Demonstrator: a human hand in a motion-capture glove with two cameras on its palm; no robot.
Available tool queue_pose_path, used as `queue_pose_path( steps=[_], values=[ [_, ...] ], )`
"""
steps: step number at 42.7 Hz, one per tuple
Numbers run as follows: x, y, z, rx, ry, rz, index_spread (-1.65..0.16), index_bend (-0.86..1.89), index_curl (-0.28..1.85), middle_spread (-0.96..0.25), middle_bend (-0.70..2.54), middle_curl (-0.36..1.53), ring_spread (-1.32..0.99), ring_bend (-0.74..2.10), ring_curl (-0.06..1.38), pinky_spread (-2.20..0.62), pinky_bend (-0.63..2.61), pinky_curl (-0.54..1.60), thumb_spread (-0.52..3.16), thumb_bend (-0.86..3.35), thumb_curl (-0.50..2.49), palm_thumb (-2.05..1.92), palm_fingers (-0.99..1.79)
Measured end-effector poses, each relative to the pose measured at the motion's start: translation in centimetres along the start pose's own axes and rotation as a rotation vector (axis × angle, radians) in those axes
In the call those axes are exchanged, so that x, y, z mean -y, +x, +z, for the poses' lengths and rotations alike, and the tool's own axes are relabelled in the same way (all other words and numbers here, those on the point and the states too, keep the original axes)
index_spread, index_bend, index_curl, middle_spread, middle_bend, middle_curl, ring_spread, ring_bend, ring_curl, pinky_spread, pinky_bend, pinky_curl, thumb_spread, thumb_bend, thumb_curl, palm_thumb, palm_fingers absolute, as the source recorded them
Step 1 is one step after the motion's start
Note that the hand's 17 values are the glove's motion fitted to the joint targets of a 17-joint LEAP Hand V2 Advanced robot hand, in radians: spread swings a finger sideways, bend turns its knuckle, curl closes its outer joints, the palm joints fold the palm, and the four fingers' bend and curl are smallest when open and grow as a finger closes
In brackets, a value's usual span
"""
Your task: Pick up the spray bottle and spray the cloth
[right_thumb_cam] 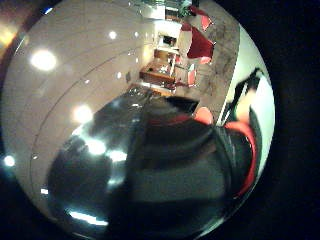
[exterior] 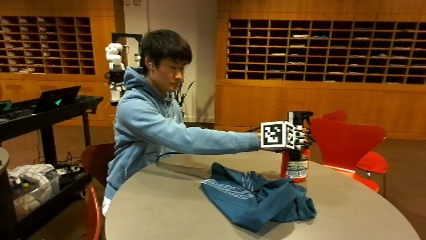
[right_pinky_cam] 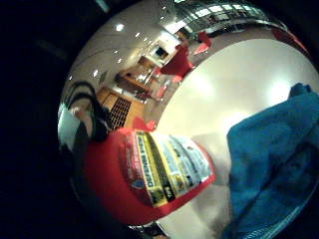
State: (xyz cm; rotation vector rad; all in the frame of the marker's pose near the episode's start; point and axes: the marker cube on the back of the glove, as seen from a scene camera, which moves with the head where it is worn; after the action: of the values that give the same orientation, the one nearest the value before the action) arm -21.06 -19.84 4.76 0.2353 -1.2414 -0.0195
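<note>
Right hand (exterior: 297,137) grips the spray bottle (exterior: 296,162), upright beside the cloth (exterior: 256,197).

right arm: stretched forward over table, roughly level | right hand (exterior: 297,137): raised at chest height, fingers curled round bottle (exterior: 296,150) neck | other hand: hidden

Place: office mailroom or common room
Evidence: wooden pigeonhole shelves (exterior: 319,50) seen behind round table (exterior: 173,210); red chairs (exterior: 346,142) beside table; equipment cart (exterior: 40,145) left of it
</note>
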Motion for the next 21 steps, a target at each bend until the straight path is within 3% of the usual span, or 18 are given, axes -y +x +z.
queue_pose_path(
  steps=[11,21],
  values=[
    [-2.3,0.5,-4.1,-0.03,-0.066,-0.025,-0.24,0.09,0.41,-0.12,0.33,0.41,-0.12,0.47,0.42,-0.06,0.38,0.4,0.7,-0.07,0.64,0.69,0.81],
    [-7.2,-0.6,-8.9,0.047,-0.025,-0.071,-0.27,0.07,0.31,-0.1,0.25,0.38,-0.09,0.43,0.39,0.05,0.4,0.38,0.85,-0.04,0.54,0.61,0.6]
  ],
)
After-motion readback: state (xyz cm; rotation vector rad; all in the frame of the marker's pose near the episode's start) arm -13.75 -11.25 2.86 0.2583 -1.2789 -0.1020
